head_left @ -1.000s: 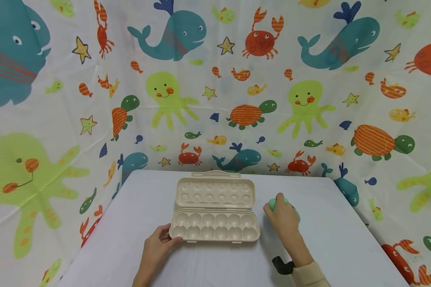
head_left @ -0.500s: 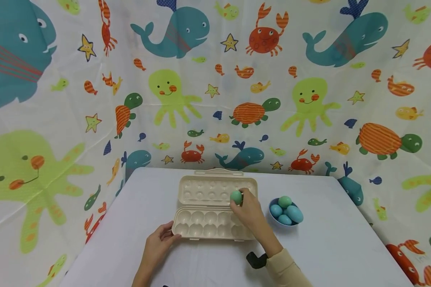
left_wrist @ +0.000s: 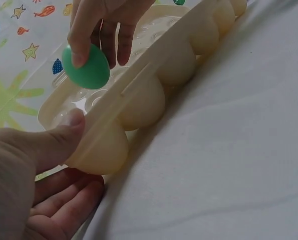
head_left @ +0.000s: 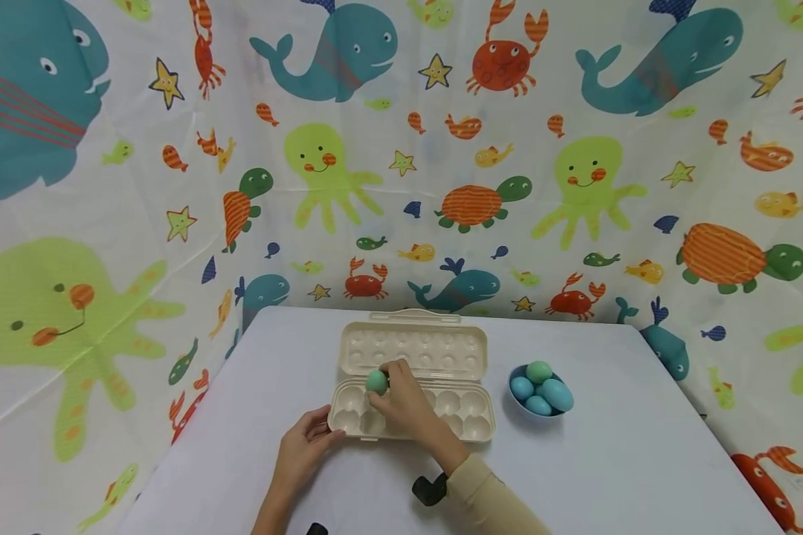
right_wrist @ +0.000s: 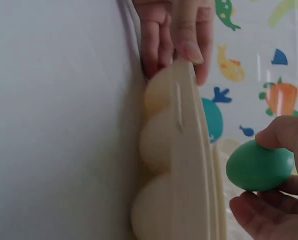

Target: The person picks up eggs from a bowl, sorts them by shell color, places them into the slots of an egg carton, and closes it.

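In the head view, a sea-animal curtain (head_left: 388, 215) fills the upper part of the frame and a white table (head_left: 616, 453) spreads across the lower part. We notice a dark device (head_left: 428, 490) near the right wrist, by a beige sleeve (head_left: 488, 494). The right hand (head_left: 404, 400) stands between us and several middle cups of the egg carton (head_left: 478, 438), hiding them. The carton lies open at centre, its lid (head_left: 413, 349) folded back toward the curtain, with two rows of round cups nearer us. Right of centre, a blue bowl (head_left: 540, 416) holds three blue eggs (head_left: 558, 395) and a mint egg (head_left: 539, 370) that we can make out. The left hand (head_left: 306, 442) grips the carton's near left corner; the right pinches a green egg (head_left: 377, 383) above the left cups. In the left wrist view, the carton slants toward the upper right, its wall blocking much of the inside; the egg shows at upper left, and at lower left the thumb presses the rim, fingers curled below. In the right wrist view, we see the egg at lower right, between thumb and fingers, while the left hand holds the carton's end at top.
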The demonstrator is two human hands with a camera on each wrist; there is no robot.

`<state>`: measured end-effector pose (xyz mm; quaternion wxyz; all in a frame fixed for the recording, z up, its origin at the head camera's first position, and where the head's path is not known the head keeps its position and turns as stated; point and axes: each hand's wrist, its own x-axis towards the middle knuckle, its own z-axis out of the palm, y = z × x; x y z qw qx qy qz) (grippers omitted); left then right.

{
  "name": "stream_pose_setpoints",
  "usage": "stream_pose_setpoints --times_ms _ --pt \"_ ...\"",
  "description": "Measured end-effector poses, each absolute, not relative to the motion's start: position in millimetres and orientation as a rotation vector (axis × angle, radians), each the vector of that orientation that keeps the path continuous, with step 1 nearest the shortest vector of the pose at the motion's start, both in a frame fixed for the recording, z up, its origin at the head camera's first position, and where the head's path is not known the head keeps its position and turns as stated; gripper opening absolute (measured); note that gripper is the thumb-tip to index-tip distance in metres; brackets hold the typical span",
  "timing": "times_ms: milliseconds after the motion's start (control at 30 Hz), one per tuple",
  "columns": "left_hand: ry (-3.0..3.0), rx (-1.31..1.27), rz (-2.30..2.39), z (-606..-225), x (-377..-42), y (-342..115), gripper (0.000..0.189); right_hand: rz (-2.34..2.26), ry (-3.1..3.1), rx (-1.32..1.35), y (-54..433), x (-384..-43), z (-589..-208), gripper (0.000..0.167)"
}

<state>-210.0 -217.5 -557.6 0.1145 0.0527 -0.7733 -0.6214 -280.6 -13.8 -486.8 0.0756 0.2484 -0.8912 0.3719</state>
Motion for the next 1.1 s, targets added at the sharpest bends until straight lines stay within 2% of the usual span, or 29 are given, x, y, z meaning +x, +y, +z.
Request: stream_pose_setpoints --times_ms 400,633,900,1100 --pt "-2.276 0.165 -1.845 -558.4 -211.3 -217.0 0.059 0.975 -2.697 0.816 -53.3 -281.2 -502.5 0.043" --pt "-2.258 0.119 -1.854 -560.4 -208.8 -218.4 0.061 0.889 -2.725 0.773 -62.8 -279.5 -514.3 0.042" --pt "-2.246 0.119 -1.832 -561.1 -207.2 -218.3 0.061 0.733 -2.698 0.777 -68.7 -279.4 -524.5 0.03" --pt "-2.262 0.103 -1.812 -560.5 -208.3 -216.8 0.062 0.702 -2.675 0.752 -68.1 -278.7 -526.9 0.034"
